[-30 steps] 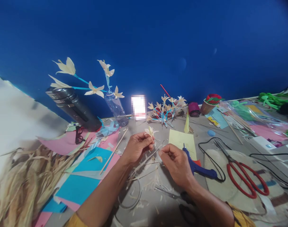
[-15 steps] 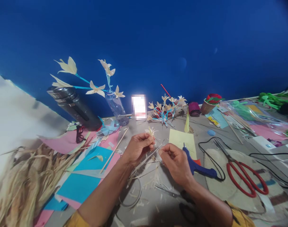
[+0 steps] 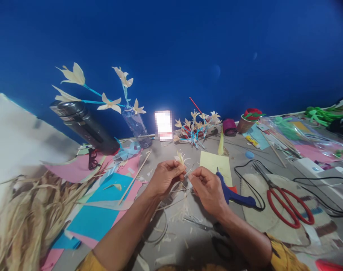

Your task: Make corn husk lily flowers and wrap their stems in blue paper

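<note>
My left hand (image 3: 167,177) pinches a small cream handmade flower (image 3: 181,158) at its base, with the petals pointing up. Close beside it, my right hand (image 3: 208,188) is closed with thumb and index finger together on a thin pale strip (image 3: 189,172) that runs toward the flower's base. Whether the strip is wound round the stem is too small to tell. Beneath both hands lie husk scraps (image 3: 183,207). A blue glue gun (image 3: 239,197) rests just right of my right hand, and dark-handled scissors (image 3: 199,224) lie partly under my right forearm.
Red-handled scissors (image 3: 290,205) lie on a cloth at right. Finished flowers (image 3: 195,130) cluster at the back; more stand in a clear bottle (image 3: 136,126) by a black flask (image 3: 87,128). Dried husks (image 3: 27,222) and blue paper (image 3: 92,222) are at left. The glue gun's cable (image 3: 245,165) loops nearby.
Both hands stay close together on the flower and strip, with the right fingers slightly nearer the flower's base. The view has shifted a little, so the surroundings appear slightly moved leftward.
</note>
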Demonstrator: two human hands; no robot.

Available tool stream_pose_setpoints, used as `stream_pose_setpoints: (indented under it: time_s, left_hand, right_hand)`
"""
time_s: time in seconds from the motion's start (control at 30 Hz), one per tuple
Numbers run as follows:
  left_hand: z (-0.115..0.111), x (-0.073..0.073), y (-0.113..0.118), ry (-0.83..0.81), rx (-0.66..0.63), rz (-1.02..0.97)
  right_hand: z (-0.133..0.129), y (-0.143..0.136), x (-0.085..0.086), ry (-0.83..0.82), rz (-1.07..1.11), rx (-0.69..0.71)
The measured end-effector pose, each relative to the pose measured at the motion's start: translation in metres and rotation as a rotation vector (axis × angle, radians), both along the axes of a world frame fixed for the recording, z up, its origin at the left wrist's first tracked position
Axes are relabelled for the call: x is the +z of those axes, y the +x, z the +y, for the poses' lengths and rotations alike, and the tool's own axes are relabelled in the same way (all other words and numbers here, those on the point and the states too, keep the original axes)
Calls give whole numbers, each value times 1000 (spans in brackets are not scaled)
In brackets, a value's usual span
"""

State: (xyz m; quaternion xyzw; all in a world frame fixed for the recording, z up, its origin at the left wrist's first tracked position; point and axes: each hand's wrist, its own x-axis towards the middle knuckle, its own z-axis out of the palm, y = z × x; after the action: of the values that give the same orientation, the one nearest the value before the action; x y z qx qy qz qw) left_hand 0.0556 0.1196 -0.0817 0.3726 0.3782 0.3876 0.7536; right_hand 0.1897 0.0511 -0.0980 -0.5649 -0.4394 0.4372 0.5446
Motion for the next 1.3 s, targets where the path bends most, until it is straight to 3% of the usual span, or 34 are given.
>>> stream_pose_setpoints:
  time_s: [0.47,1.3]
  left_hand:
    - [2,-10,1,-17,-19,-7]
    - [1,-6,0,-32,-35,-20]
  right_hand:
    - [1,-2,-6,-8,-19,-25]
    - [4,-1,-2,-7,45,-27]
